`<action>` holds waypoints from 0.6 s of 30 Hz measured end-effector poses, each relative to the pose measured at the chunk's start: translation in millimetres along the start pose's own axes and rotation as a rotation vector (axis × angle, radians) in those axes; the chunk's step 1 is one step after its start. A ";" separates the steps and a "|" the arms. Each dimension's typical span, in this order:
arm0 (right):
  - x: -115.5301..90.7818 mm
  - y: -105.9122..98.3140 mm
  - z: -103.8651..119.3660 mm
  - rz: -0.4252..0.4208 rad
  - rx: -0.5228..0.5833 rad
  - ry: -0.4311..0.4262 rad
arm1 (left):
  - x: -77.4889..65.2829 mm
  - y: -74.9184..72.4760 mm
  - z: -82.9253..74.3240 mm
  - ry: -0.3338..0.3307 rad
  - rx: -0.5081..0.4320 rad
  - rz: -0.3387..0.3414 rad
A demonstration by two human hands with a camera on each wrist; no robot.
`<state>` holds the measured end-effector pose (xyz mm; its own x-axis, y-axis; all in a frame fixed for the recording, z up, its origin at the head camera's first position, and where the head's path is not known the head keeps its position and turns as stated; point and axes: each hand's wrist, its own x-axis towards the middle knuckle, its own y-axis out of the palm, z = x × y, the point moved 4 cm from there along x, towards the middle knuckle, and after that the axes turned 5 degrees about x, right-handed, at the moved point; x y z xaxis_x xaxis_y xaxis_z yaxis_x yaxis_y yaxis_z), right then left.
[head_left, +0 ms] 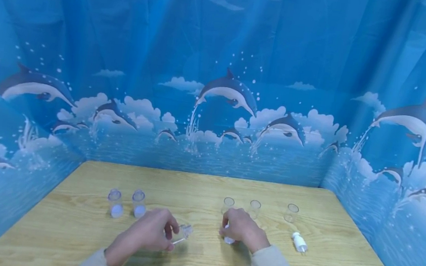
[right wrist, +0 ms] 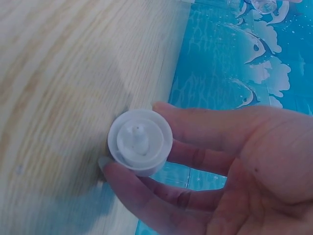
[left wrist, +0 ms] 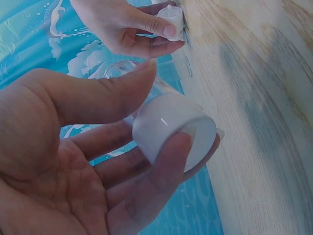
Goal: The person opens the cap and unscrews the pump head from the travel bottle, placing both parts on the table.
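Note:
My left hand (head_left: 153, 229) grips a small clear bottle (left wrist: 168, 129) with a white lower part, tilted on its side above the table. Its clear end (head_left: 186, 230) points right in the head view. The left wrist view shows the thumb along the clear side and a fingertip on the white end. Farther right, my right hand (head_left: 240, 226) pinches a round white pump top (right wrist: 139, 141) between thumb and fingers, close to the tabletop. Concentric rims and a small nozzle in its middle face the right wrist camera. Behind that hand stands a clear cup-like cover (head_left: 229, 203).
Two clear bottles with white bottoms, a left one (head_left: 115, 203) and another (head_left: 139, 203), stand at left on the wooden table (head_left: 74, 231). Two more clear covers (head_left: 254, 208) (head_left: 291, 213) are at back right. A white pump top (head_left: 299, 242) lies at right. Dolphin-printed curtains (head_left: 225, 40) surround the table.

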<state>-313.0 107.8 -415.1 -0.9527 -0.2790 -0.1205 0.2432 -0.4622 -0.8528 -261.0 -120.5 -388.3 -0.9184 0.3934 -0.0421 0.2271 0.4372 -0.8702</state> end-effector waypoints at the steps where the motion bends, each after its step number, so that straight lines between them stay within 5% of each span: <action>1: 0.2 0.1 0.0 0.000 -0.003 -0.001 | 0.2 0.0 0.2 -0.001 -0.001 0.001; 18: 0.2 0.4 0.5 0.005 -0.019 0.005 | -0.5 -1.4 0.9 0.003 0.009 -0.021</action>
<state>-313.0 107.2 -415.2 -0.9525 -0.2767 -0.1272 0.2442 -0.4447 -0.8617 -261.1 -122.0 -387.4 -0.9220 0.3865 -0.0225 0.2048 0.4377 -0.8755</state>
